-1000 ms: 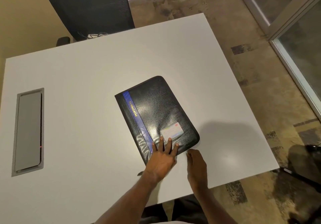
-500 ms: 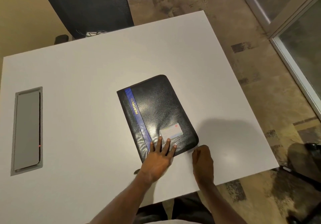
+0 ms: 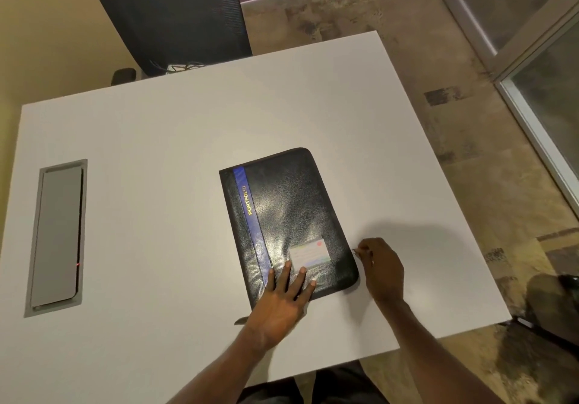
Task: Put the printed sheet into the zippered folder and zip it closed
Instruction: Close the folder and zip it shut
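A black zippered folder point(image 3: 288, 212) with a blue stripe and a small pale label lies flat and closed on the white table point(image 3: 156, 152). My left hand point(image 3: 282, 303) rests flat on its near edge, fingers spread over the cover. My right hand point(image 3: 380, 270) sits at the folder's right edge near the bottom corner, fingertips pinched on a small metal zipper pull point(image 3: 355, 250). No printed sheet shows anywhere.
A grey cable hatch point(image 3: 58, 234) is set into the table at the left. A dark office chair point(image 3: 175, 11) stands behind the far edge. The table's right and near edges drop to a patterned floor; a glass partition point(image 3: 539, 68) runs at the right.
My right hand has moved from the folder's near right corner up along its right edge, pinching the zipper pull. My left hand has stayed pressed on the near edge.
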### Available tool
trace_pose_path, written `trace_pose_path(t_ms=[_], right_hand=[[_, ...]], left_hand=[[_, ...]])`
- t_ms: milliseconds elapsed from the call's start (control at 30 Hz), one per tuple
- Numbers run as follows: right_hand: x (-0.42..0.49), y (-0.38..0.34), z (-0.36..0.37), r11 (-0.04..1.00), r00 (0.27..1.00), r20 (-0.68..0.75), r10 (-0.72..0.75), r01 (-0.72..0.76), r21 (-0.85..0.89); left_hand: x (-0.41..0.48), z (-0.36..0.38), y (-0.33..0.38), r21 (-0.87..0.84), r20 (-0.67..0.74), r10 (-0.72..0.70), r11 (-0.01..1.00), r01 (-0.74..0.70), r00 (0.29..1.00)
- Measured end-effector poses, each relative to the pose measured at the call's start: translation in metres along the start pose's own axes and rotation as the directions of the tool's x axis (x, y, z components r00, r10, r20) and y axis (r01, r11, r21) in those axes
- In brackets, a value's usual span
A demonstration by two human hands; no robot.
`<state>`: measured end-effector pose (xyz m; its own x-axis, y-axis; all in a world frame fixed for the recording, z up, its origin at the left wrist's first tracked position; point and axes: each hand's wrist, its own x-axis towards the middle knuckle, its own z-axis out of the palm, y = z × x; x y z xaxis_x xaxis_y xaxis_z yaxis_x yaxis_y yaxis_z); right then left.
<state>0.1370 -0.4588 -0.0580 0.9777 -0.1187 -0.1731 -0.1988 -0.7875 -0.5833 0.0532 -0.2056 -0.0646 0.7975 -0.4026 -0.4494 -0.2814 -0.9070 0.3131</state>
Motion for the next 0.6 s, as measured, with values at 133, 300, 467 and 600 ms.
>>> trace_pose_path(t_ms=[133,300,467,600], right_hand=[[0.027,-0.021,0.0,0.994,0.996,0.022,-0.089,0.09,-0.064],[0.062,-0.046,0.008,0.988,0.992,0.038,-0.12,0.123,-0.095],[0.097,-0.066,0.018,0.988,0.99,0.074,-0.12,0.126,-0.086],[0.126,-0.072,0.031,0.982,0.987,0.095,-0.127,0.139,-0.125]], left_hand=[[-0.004,0.002,-0.005,-0.004,-0.035,0.026,1.0,-0.027,0.999],[-0.006,0.001,-0.008,-0.033,-0.012,0.032,0.999,-0.032,0.999],[-0.005,0.001,-0.015,-0.176,0.002,0.006,0.984,-0.006,1.0],[-0.003,0.0,-0.022,-0.233,0.017,-0.005,0.973,0.009,1.0]])
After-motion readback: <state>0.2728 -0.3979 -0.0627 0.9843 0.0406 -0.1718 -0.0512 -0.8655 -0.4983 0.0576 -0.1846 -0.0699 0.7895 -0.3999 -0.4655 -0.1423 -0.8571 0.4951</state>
